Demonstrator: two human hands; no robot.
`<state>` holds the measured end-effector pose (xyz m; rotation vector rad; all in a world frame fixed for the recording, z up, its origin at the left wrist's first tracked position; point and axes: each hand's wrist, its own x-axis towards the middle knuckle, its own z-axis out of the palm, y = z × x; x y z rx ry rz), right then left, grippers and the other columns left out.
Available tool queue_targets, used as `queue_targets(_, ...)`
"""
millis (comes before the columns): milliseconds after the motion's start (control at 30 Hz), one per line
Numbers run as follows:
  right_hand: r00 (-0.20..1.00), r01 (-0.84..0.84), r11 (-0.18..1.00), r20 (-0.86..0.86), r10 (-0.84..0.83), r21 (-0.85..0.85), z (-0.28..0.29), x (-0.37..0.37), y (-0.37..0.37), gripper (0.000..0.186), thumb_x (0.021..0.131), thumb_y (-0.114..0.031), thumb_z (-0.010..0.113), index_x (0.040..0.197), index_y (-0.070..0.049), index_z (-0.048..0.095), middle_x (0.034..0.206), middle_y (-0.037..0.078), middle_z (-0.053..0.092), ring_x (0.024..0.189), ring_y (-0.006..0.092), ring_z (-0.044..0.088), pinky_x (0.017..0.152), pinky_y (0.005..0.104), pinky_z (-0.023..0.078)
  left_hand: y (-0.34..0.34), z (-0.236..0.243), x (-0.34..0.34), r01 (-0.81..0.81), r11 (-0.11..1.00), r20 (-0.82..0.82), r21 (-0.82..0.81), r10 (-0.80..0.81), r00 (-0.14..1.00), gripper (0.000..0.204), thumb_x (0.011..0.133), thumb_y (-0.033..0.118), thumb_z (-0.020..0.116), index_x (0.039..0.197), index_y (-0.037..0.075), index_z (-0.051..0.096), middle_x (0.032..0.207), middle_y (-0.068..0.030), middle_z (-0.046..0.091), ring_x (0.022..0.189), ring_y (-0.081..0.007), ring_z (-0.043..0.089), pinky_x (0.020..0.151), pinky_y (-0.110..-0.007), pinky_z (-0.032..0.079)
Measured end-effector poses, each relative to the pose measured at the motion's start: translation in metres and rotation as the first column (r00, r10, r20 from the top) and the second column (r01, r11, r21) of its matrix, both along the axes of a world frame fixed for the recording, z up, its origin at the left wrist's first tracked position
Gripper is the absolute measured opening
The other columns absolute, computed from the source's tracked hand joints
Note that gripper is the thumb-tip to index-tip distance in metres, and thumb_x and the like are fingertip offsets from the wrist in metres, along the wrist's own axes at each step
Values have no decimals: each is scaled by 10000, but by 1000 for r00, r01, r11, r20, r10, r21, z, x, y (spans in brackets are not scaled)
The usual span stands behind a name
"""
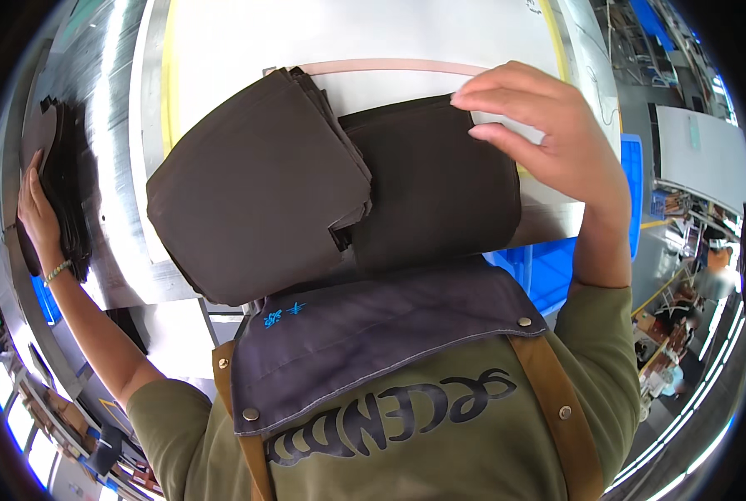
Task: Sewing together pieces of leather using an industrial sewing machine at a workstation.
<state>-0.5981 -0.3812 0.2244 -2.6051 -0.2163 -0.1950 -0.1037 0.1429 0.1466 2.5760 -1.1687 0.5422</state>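
Landmark: the white work table with a yellow border line [223,50], seen from above. Two stacks of dark brown fabric are lying side by side at the table's near edge. The thicker stack of folded dark brown cloth pieces [252,188] is sitting to the left, tilted, its long axis running from the table's near-left toward its far-right; it is overlapping the left border of the flatter dark brown cloth panel [436,184], whose long axis is running roughly along the table's near edge. The right hand [540,125] is hovering over the panel's far-right corner, fingers [494,134] slightly apart and curled, the fingertips touching or just above the cloth edge; a firm grip cannot be confirmed. The left hand [37,209] is resting flat, fingers together, on a separate pile of dark cloth pieces [68,184] lying on the shiny metal surface [114,125] left of the table. The grey apron bib with tan straps [373,334] is hiding the table's near edge. A blue plastic crate [556,263] is standing below the table's right end.
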Motion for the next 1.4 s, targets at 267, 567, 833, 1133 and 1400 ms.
queue_targets(267,987,142,990,-67,-143,-14,-16,14,20,254,858,-81,812,1095,-12,751,1069,126,689,949,326,684,855,393,554,7,17,-25,-45,999,-6,31,46,999,456,1157,249,341,1426,97,678,1453,-116,677,1377,-306,611,1172,-404,443)
queue_targets(567,973,155,981,-189,-131,118,-28,-4,2,253,823,29,770,1028,-4,626,1050,96,584,906,214,550,846,313,453,11,40,-3,-591,790,-808,-162,238,539,578,956,461,793,1276,-18,745,1270,-111,732,1105,-204,691,951,-321,538)
queue_targets(833,977,142,970,-184,-106,196,-46,8,-3,247,826,-17,765,1002,-16,592,1033,70,545,912,188,512,862,296,430,30,86,-26,-625,773,-899,109,345,269,903,873,621,817,1501,14,585,1611,-218,492,1526,-361,389,1232,-538,310)
queue_targets(1133,982,143,955,-155,-105,259,-54,0,-11,264,804,-54,820,988,-21,633,1008,64,557,859,184,486,817,303,427,5,62,-31,-587,795,-792,150,453,411,736,918,553,787,1453,63,662,1500,-180,627,1388,-325,593,1182,-394,426)
queue_targets(1400,983,142,947,-154,-101,287,-51,3,-6,278,818,-83,844,1015,-21,658,1029,46,573,859,167,499,815,291,437,8,70,-128,-698,693,-920,-181,132,369,869,753,569,923,1295,-73,700,1275,-240,720,1116,-313,743,978,-363,592)
